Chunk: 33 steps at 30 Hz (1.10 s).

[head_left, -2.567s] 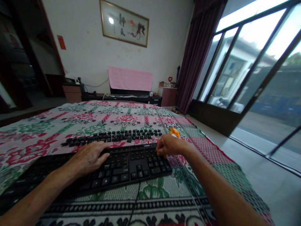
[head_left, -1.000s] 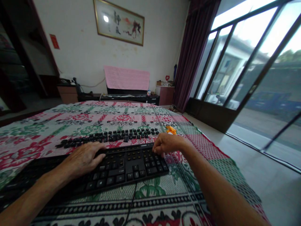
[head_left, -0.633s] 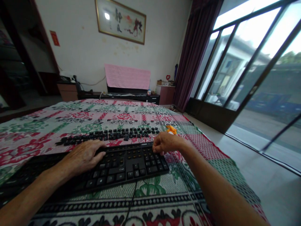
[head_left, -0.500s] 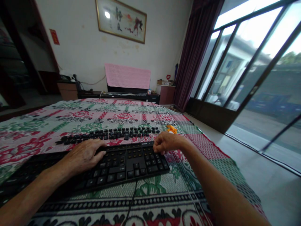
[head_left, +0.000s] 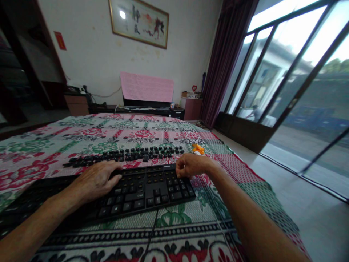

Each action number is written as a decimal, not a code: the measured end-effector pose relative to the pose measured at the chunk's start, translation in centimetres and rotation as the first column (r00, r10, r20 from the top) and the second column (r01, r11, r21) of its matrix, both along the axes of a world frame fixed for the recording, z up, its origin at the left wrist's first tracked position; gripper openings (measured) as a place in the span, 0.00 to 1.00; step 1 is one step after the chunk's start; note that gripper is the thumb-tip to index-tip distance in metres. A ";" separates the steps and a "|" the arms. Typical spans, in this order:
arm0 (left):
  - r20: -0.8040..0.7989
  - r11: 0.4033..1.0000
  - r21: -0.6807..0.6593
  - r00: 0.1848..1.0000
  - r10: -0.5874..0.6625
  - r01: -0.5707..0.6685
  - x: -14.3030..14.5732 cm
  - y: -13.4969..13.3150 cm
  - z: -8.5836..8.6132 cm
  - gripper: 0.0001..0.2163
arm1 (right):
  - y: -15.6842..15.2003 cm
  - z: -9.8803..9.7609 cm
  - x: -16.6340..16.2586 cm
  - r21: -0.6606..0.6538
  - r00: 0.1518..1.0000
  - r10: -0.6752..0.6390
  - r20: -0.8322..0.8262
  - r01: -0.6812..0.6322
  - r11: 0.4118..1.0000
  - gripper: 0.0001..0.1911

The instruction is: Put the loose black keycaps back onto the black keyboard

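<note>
1. Key relation: the loose black plastic keycaps (head_left: 145,157) lie in a long band on the red, green and white patterned cloth (head_left: 174,218), just beyond the far edge of the long black plastic keyboard (head_left: 159,185). The band's long axis runs roughly along the keyboard's, crosswise to the person.
2. Right hand (head_left: 191,164): over the keyboard's far right corner, nearest the band's right end, which lies beyond it and slightly left. Thumb and fingertips curled together; cannot tell whether a keycap is between them.
3. Left hand (head_left: 99,178): laid over the keyboard's left-middle part, thumb apart from the fingers, nothing seen in its grip. Nearer the band's left half.
4. Keyboard: near rows and lower number pad carry keycaps; far rows show bare seats with yellowish centres.
5. Around: small orange-and-white object (head_left: 198,148) just beyond the right hand; thin black cord (head_left: 150,236) on the near side.
6. In the way: left hand hides part of the keyboard; right fingers cover its corner.
</note>
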<state>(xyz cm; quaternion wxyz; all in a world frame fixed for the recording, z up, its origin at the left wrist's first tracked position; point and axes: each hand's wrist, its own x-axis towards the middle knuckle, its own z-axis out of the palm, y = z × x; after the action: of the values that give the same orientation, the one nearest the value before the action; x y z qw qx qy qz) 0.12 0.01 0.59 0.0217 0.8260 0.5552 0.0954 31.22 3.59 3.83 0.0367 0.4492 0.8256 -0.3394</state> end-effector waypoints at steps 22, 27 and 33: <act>-0.016 0.999 0.033 1.000 -0.022 0.022 -0.1 -0.1 0.0 0.15 | 0.2 -0.1 0.5 -0.087 1.000 0.019 -0.021 -0.020 0.996 0.09; -0.001 0.999 0.027 1.000 -0.018 0.018 0.0 0.0 -0.1 0.15 | 0.4 -0.1 0.6 -0.092 0.998 0.029 -0.047 -0.033 0.995 0.08; -0.022 0.998 0.061 1.000 -0.013 0.014 -0.1 -0.1 -0.3 0.15 | 0.2 0.1 1.2 -0.148 0.996 -0.030 -0.089 0.017 0.989 0.10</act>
<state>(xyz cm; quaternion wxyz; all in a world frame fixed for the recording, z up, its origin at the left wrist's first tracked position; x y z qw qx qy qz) -0.02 -0.11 0.30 -0.0090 0.8310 0.5466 0.1032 32.41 3.82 3.92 0.0283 0.4390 0.7939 -0.4197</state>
